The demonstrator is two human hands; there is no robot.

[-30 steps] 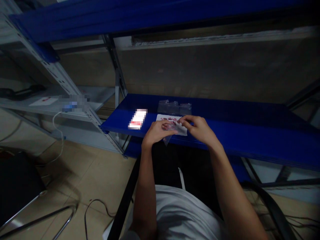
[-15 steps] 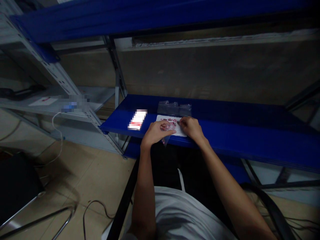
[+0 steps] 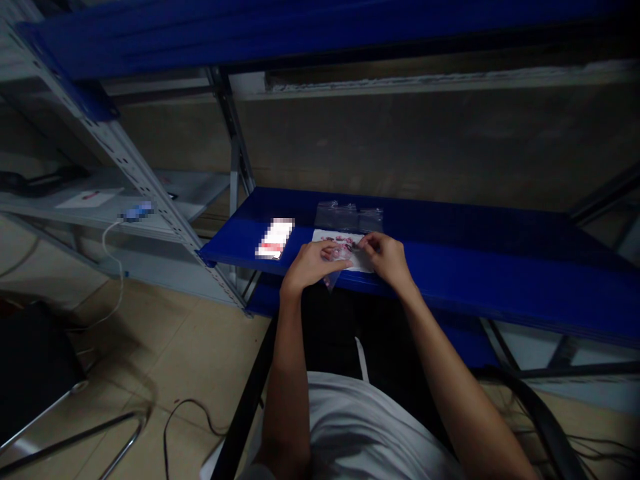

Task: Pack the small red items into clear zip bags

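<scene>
My left hand (image 3: 311, 263) is closed on a small clear plastic bag (image 3: 330, 277) that has small pink pieces in it. The bag's lower corner hangs over the front edge of the blue shelf (image 3: 480, 273). Beneath both hands lies a white sheet (image 3: 364, 263), with several small pink and dark red pieces (image 3: 344, 240) on it. To the right, my right hand (image 3: 386, 259) holds its thumb and fingertips together in a pinch over the sheet. Whatever is between those fingertips is too small to make out.
Clear zip bags (image 3: 345, 217) lie flat behind the sheet. A lit phone (image 3: 276, 239) rests to the left. An upper blue beam (image 3: 320, 33) crosses above the shelf. A grey side shelf (image 3: 165, 220) holds a blurred blue item (image 3: 137, 212) with a white cable.
My right hand has shifted slightly, its fingers lifting and curling differently over the sheet. My left hand stays at the bag. The view has tilted a little.
</scene>
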